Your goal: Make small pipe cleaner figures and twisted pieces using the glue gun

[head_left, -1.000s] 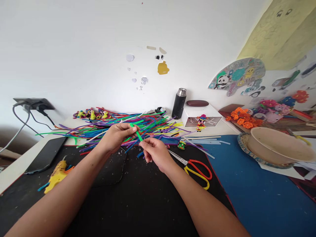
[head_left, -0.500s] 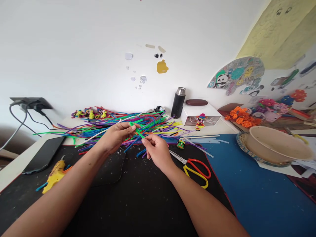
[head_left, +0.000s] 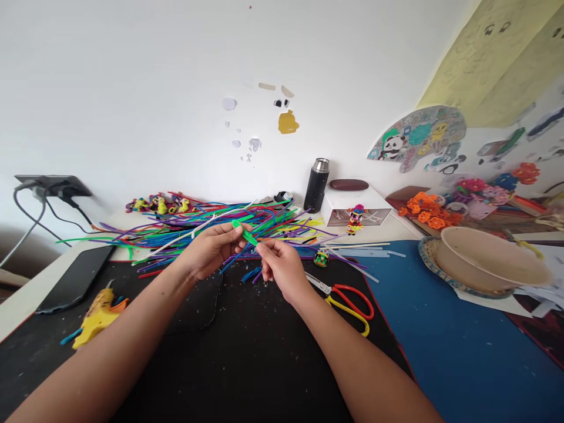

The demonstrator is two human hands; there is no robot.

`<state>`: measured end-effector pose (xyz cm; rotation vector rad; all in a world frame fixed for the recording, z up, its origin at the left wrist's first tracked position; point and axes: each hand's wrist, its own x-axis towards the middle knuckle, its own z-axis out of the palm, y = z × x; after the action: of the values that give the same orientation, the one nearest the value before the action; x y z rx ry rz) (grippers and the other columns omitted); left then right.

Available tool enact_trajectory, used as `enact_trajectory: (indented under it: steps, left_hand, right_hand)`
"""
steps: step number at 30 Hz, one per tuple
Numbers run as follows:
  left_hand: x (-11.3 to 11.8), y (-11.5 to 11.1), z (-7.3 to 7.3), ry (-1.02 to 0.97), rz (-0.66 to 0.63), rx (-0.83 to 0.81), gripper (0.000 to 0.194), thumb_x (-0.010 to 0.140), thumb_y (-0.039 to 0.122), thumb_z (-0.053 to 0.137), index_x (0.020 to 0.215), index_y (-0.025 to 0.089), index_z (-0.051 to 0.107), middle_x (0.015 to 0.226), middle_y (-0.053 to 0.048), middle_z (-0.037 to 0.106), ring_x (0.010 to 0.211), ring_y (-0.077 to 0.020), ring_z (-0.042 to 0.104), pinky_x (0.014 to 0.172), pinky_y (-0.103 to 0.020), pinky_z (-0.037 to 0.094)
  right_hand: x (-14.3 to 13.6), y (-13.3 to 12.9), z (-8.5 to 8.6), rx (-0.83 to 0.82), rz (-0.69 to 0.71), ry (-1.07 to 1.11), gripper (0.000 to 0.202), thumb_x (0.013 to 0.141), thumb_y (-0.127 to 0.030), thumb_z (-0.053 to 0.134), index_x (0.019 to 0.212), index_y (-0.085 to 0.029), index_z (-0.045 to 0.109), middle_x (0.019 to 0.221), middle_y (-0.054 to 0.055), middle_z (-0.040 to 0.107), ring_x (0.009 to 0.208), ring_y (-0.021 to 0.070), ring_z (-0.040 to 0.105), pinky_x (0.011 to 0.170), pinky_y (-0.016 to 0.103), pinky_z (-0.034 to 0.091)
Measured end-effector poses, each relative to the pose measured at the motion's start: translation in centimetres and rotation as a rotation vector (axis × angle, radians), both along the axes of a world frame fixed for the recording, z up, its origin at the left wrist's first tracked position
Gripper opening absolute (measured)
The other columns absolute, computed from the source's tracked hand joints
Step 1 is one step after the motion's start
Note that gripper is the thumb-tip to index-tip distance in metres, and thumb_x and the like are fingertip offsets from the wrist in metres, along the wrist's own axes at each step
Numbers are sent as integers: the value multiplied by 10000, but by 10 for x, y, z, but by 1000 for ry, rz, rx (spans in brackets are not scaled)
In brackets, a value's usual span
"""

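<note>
A short bright green pipe-cleaner piece (head_left: 249, 237) spans the gap between my two hands. My left hand (head_left: 215, 247) pinches its upper left end between thumb and fingers. At the lower right end, the thumb and fingertips of my right hand (head_left: 282, 267) are closed on it. Behind the hands lies a heap of many-coloured pipe cleaners (head_left: 176, 232). Scissors (head_left: 352, 302) with one red and one yellow handle rest just right of my right hand. A small green figure piece (head_left: 321, 259) sits near their blades.
A yellow glue gun (head_left: 94, 317) and a dark phone (head_left: 74, 279) are at the left. A black bottle (head_left: 316, 187), a white box (head_left: 374, 200) and a small colourful doll (head_left: 355, 218) stand behind. Farther right is a beige bowl (head_left: 489, 264).
The green piece between my hands looks wider in its middle than before. Both hands stay nearly in place, and the whole view has shifted slightly.
</note>
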<state>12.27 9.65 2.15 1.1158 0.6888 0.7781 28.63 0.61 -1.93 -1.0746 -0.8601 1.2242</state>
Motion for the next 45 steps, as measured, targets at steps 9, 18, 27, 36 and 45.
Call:
enact_trajectory:
  steps: [9,18,27,36,45]
  left_hand:
    - [-5,-1,13,394,0,447,474,718,645,857,688,186,743,637,-16,653,615,-162,547,632,-282,464]
    - [-11,4,13,543,35,609,461,783,637,798,689,193,716,637,-8,651,622,-167,560,635,-270,436]
    - [-15,1,20,726,-32,681,502,770,645,766,585,214,585,524,33,506,521,-144,427,517,-265,311]
    - [-20,1,17,723,-262,598,374,792,559,777,640,231,681,596,-13,661,562,-204,613,524,-271,450]
    - [-14,-6,19,580,-538,304,357,799,515,824,671,194,730,623,-45,686,518,-178,638,480,-248,496]
  right_hand:
    - [-1,2,-6,-8,-4,-62,409,795,-584,781,805,-213,607,476,-91,488,364,107,481,409,244,315]
    - [-1,2,-9,28,72,-85,373,831,-557,757,874,-208,633,484,-77,542,378,108,484,415,233,314]
    - [2,-2,-4,58,-6,-277,312,897,-513,691,822,-220,616,488,-73,512,385,117,471,453,255,359]
    - [0,-6,-5,126,-58,-480,246,961,-446,646,825,-241,646,549,-45,540,445,146,504,515,283,385]
    - [-2,-9,-2,154,-15,-412,271,955,-473,664,832,-233,634,594,-41,566,448,126,506,475,263,386]
